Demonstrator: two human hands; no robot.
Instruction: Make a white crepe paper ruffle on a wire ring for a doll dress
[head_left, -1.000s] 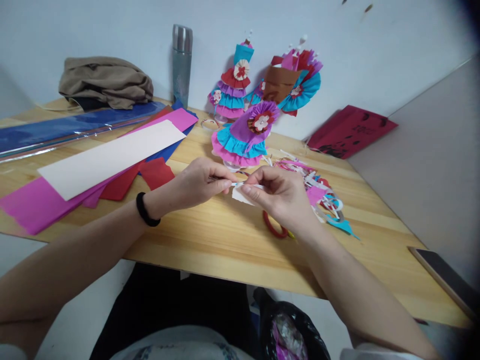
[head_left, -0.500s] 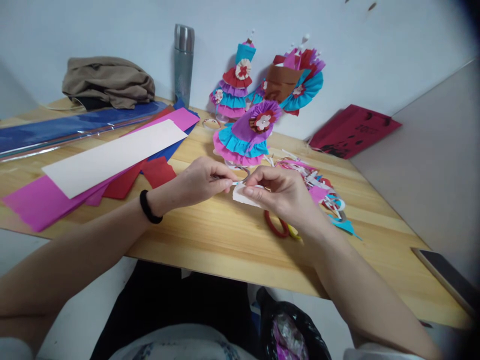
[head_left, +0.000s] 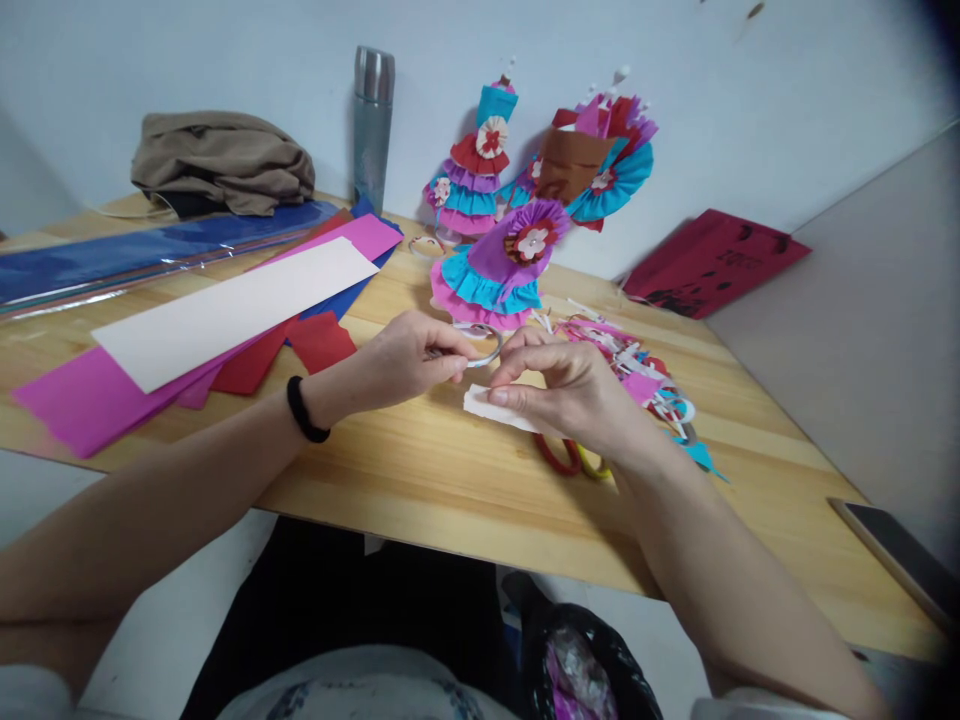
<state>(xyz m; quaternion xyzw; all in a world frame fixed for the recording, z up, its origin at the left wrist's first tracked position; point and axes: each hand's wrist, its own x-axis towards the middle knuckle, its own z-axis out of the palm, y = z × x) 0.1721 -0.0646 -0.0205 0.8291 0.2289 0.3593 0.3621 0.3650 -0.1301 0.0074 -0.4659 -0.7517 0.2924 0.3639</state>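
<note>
My left hand [head_left: 420, 358] is closed in a pinch on a thin pale ring [head_left: 496, 349], whose right side curves out beyond the fingertips. Between the thumb and fingers of my right hand [head_left: 574, 388] is a small white paper strip [head_left: 501, 408] with a slightly ragged edge. The two hands are close but apart over the tabletop. Partly under my right hand lie scissors with red and yellow handles [head_left: 559, 463]; their blades are hidden. Just behind the hands stands a purple, blue and pink crepe-paper dress [head_left: 501, 265] with a flower on it.
Long coloured paper sheets [head_left: 240, 313] lie at the left. A flask [head_left: 373, 130], a bundled brown cloth [head_left: 225, 160] and more paper dresses [head_left: 480, 170] are at the back. Paper scraps [head_left: 626, 350], a red bag [head_left: 716, 265] and a phone [head_left: 892, 555] occupy the right. Below hangs a black waste bag [head_left: 585, 660].
My right hand has drawn the white paper strip slightly down, away from the ring. More of the ring's curve and of the yellow scissor handle now shows. My left hand is nearly still.
</note>
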